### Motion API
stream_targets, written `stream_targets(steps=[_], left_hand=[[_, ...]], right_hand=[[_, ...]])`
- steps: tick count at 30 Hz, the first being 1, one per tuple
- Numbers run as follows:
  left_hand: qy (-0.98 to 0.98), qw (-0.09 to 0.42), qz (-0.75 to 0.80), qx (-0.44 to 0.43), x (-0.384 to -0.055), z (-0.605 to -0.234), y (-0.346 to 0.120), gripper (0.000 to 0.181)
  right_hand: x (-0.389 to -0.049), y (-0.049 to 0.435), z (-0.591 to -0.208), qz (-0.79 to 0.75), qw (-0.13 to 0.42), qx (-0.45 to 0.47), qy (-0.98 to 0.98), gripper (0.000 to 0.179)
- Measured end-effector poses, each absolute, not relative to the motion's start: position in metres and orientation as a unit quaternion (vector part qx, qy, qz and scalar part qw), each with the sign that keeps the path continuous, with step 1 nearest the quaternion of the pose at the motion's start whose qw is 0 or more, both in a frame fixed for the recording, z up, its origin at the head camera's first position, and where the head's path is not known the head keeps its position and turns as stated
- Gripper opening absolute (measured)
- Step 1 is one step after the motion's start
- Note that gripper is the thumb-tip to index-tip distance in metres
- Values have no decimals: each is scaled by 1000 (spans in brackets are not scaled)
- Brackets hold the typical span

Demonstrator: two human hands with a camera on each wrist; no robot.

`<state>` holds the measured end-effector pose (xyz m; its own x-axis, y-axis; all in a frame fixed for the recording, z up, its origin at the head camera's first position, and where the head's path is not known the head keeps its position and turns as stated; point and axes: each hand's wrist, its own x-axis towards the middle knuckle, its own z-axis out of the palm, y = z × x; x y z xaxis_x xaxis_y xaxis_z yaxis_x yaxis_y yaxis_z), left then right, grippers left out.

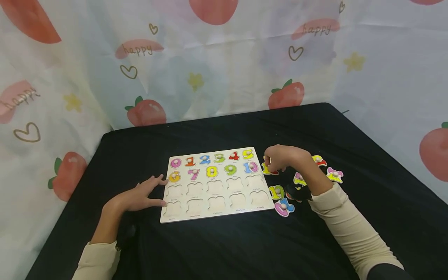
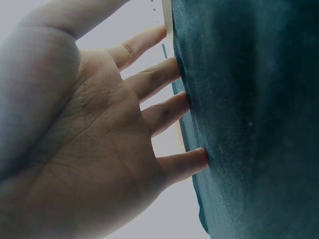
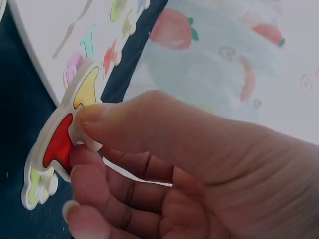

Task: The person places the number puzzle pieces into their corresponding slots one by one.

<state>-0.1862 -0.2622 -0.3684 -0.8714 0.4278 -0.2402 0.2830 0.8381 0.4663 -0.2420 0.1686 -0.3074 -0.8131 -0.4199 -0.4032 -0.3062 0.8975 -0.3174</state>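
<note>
A white number puzzle board (image 1: 217,198) lies on the black cloth, with knobbed numerals 0 to 10 seated in its upper two rows. The lower two rows show bare recesses. My left hand (image 1: 141,194) rests at the board's left edge, fingers spread, thumb and a finger touching the rim; the left wrist view shows its palm and straight fingers (image 2: 159,112). Beside the board's upper right side, my right hand (image 1: 281,156) pinches a yellow-and-red number piece (image 3: 60,142) between thumb and fingers, tilted up in the right wrist view. Its exact numeral is partly hidden.
Loose number pieces lie right of the board: a green-and-yellow one (image 1: 277,192), a pink-and-blue one (image 1: 284,207), a pink-and-yellow one (image 1: 335,175) and a yellow-and-red one (image 1: 319,160). The right forearm partly covers others. A printed curtain (image 1: 227,77) hangs behind the table.
</note>
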Motion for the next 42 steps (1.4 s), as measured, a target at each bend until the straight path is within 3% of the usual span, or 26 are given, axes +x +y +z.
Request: stream_targets(steps=[15,20,30,42], left_hand=[[944,166,219,181,-185,-372,-264,84],[944,164,217,186,-186,-372,-264,82],[942,169,217,191,-187,-373,-265,82],[943,170,213,190,-188,-370,-265,82]], right_hand=[[-235,106,-317,-71,209,-315,923,11],[-237,84,-321,-58,209,-346,913,5],[-234,54,-328,-37,224,-387,894,9],[-230,0,-336,-50,198,-440,875,5]])
